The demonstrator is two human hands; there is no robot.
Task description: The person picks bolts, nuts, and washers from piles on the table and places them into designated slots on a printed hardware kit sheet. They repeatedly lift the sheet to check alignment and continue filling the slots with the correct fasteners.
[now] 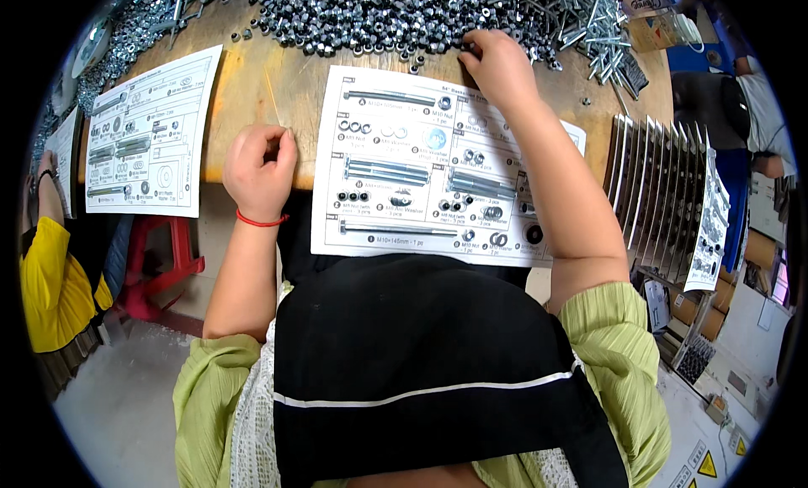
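Observation:
My left hand (pixel 259 170) is curled closed at the table's front edge, a red string round its wrist. Its fingers hide whatever they may hold. Farther forward, my right hand (pixel 502 67) reaches to the front edge of a pile of metal nuts (pixel 362 17), many with dark insides. Its thumb and forefinger close about a small nut (pixel 466 45) there. Between my arms lies a white printed sheet (pixel 404 143) with pictures of bolts, nuts and washers. It overhangs the table's front edge, and my right forearm covers part of its right side.
Loose bolts (pixel 589 25) are heaped at the back right. A row of upright sheets or cards (pixel 665 193) stands at the right edge. Another printed sheet (pixel 151 135) lies at left, beyond a red stool (pixel 164 265). A person in a yellow top (pixel 59 278) works at far left.

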